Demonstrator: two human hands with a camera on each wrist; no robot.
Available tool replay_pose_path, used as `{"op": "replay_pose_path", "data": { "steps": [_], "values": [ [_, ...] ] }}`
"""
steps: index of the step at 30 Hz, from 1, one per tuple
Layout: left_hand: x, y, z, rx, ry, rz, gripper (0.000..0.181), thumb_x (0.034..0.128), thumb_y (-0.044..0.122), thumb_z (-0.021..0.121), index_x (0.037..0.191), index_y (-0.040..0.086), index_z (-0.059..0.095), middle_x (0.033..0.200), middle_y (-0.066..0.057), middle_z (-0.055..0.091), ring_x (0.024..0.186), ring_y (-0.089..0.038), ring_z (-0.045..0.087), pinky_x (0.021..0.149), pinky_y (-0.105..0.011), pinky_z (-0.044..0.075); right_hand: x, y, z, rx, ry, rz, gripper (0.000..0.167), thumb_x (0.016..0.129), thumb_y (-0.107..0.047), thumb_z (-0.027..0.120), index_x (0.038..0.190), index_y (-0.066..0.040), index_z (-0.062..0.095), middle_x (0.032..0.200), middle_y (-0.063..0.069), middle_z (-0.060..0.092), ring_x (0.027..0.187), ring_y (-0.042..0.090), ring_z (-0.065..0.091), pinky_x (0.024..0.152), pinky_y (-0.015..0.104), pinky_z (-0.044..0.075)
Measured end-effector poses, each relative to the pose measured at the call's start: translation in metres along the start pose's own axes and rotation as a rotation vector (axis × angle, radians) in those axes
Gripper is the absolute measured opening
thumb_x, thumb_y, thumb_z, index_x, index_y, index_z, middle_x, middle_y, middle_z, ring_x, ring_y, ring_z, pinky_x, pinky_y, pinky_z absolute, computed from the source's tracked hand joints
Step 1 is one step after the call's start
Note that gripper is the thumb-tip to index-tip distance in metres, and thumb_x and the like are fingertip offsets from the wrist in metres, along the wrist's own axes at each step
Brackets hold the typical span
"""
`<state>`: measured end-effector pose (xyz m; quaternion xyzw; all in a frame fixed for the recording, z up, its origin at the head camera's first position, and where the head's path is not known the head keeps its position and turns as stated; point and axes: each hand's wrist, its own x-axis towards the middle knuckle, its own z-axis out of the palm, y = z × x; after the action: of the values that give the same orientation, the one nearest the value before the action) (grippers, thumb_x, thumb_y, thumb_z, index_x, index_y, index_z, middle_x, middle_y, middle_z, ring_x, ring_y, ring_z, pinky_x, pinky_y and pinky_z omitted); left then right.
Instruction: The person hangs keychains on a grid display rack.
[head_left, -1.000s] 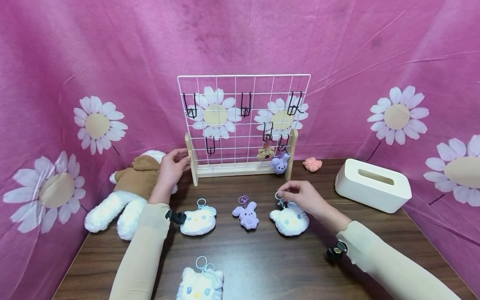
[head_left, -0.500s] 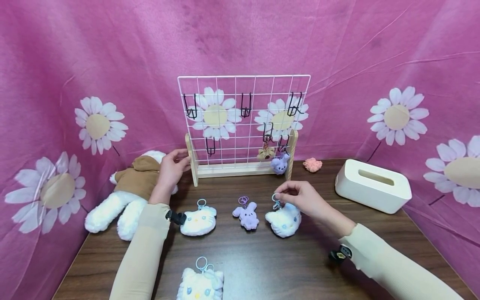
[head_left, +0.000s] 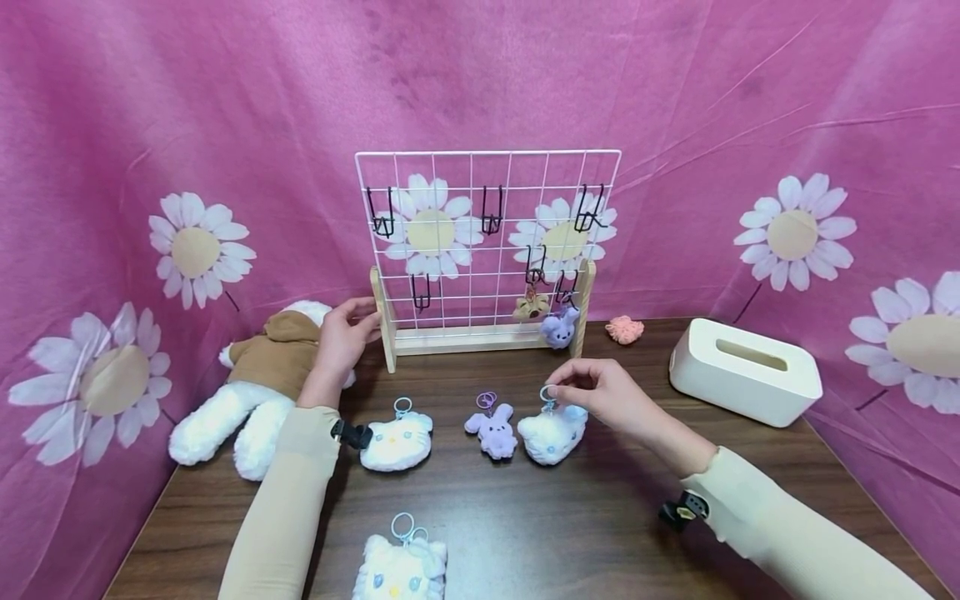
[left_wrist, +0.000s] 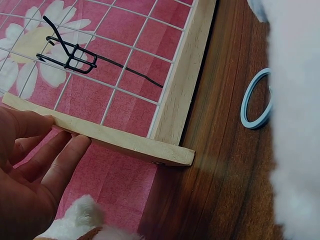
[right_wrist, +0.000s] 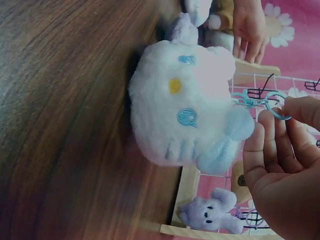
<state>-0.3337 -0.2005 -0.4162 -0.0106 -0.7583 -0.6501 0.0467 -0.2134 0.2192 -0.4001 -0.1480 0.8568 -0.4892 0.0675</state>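
My right hand [head_left: 603, 396] pinches the light-blue ring [right_wrist: 277, 105] of a white plush cat-face keychain [head_left: 551, 440] between thumb and fingers. The plush, with blue eyes and a yellow nose, hangs tilted close to the tabletop. At the rack's left side, my left hand [head_left: 347, 336] holds the wooden post [left_wrist: 125, 140] with thumb and fingertips. The white wire grid rack [head_left: 471, 250] carries several black hooks [head_left: 491, 212]. A tan flower-shaped keychain [head_left: 531, 307] and a purple bunny keychain [head_left: 558, 329] hang at its lower right.
A purple bunny keychain [head_left: 497, 433] and two white cat-face keychains, one at left [head_left: 396, 443] and one in front [head_left: 401, 571], lie on the table. A plush dog [head_left: 277, 358] lies left, a white tissue box [head_left: 742, 371] right, and a coral fuzzy item [head_left: 625, 329] behind.
My right hand has shifted slightly left while holding the ring. The cat-face keychain has swung left and turned, now beside the purple bunny on the table. My left hand stays at the post.
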Motion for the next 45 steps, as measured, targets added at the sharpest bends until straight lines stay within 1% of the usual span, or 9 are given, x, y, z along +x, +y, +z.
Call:
{"op": "replay_pose_path", "data": {
  "steps": [4,10,16,20,24,30,36,42,45],
  "values": [
    [0.001,0.0,0.0,0.002,0.002,-0.001,0.042,0.1137,0.005,0.063,0.154,-0.006,0.06,0.151,-0.031,0.063,0.123,-0.029,0.074,0.103,-0.025,0.07,0.003,-0.005,0.001,0.003,0.006,-0.009,0.01,0.104,-0.016,0.08,0.11,-0.009,0.083,0.101,0.01,0.078,0.083,0.009,0.064,0.067,0.02,0.057],
    [0.002,-0.001,-0.001,0.001,0.006,0.008,0.041,0.1135,0.003,0.062,0.153,-0.006,0.061,0.15,-0.031,0.064,0.125,-0.035,0.073,0.101,-0.024,0.07,0.01,-0.015,0.004,-0.006,0.019,-0.046,0.01,0.103,-0.016,0.08,0.11,-0.009,0.083,0.099,0.006,0.077,0.087,0.01,0.066,0.071,0.02,0.059],
    [0.002,-0.002,-0.001,-0.003,0.003,0.008,0.041,0.1132,0.004,0.063,0.153,-0.007,0.061,0.15,-0.032,0.064,0.125,-0.034,0.074,0.101,-0.024,0.07,0.017,-0.028,0.006,0.0,0.007,-0.059,0.01,0.103,-0.016,0.08,0.11,-0.01,0.083,0.1,0.005,0.077,0.087,0.011,0.068,0.072,0.021,0.061],
    [0.002,-0.002,-0.001,0.0,0.005,0.008,0.041,0.1134,0.004,0.063,0.154,-0.006,0.061,0.151,-0.032,0.064,0.127,-0.037,0.073,0.101,-0.024,0.07,0.022,-0.039,0.008,0.012,0.002,-0.086,0.009,0.103,-0.016,0.081,0.109,-0.01,0.083,0.099,0.006,0.078,0.085,0.011,0.069,0.072,0.021,0.064],
    [0.002,-0.001,-0.001,0.007,0.007,0.009,0.041,0.1135,0.003,0.062,0.154,-0.006,0.061,0.151,-0.032,0.064,0.128,-0.038,0.073,0.1,-0.024,0.07,0.028,-0.047,0.011,0.038,0.0,-0.112,0.009,0.103,-0.013,0.081,0.11,-0.007,0.082,0.1,0.007,0.077,0.084,0.009,0.069,0.073,0.021,0.066],
    [0.004,-0.003,-0.001,0.01,0.004,0.0,0.041,0.1139,0.003,0.061,0.154,-0.005,0.061,0.151,-0.03,0.064,0.128,-0.037,0.072,0.1,-0.022,0.07,0.038,-0.056,0.022,0.104,-0.009,-0.141,0.011,0.103,-0.01,0.08,0.111,-0.002,0.081,0.105,0.005,0.076,0.085,0.007,0.066,0.069,0.018,0.061],
    [0.004,-0.004,-0.001,0.004,-0.004,0.004,0.042,0.1142,0.003,0.061,0.155,-0.006,0.059,0.152,-0.031,0.063,0.133,-0.041,0.07,0.103,-0.024,0.07,0.048,-0.066,0.032,0.141,-0.016,-0.126,0.012,0.104,-0.013,0.079,0.112,-0.003,0.081,0.094,-0.001,0.075,0.079,0.008,0.063,0.062,0.019,0.054],
    [0.004,-0.004,-0.001,-0.005,-0.003,-0.004,0.042,0.1138,0.003,0.061,0.154,-0.007,0.059,0.152,-0.032,0.063,0.134,-0.043,0.069,0.106,-0.028,0.069,0.06,-0.075,0.045,0.172,-0.013,-0.154,0.013,0.103,-0.009,0.078,0.112,0.0,0.08,0.098,0.004,0.078,0.084,0.011,0.071,0.067,0.018,0.059],
    [0.004,-0.002,-0.002,-0.001,-0.005,-0.002,0.042,0.1136,0.003,0.062,0.154,-0.007,0.06,0.151,-0.032,0.063,0.134,-0.045,0.069,0.107,-0.029,0.069,0.066,-0.077,0.051,0.172,-0.011,-0.157,0.012,0.103,-0.009,0.078,0.111,-0.001,0.081,0.098,0.005,0.08,0.086,0.011,0.072,0.069,0.019,0.06]
  ]
}}
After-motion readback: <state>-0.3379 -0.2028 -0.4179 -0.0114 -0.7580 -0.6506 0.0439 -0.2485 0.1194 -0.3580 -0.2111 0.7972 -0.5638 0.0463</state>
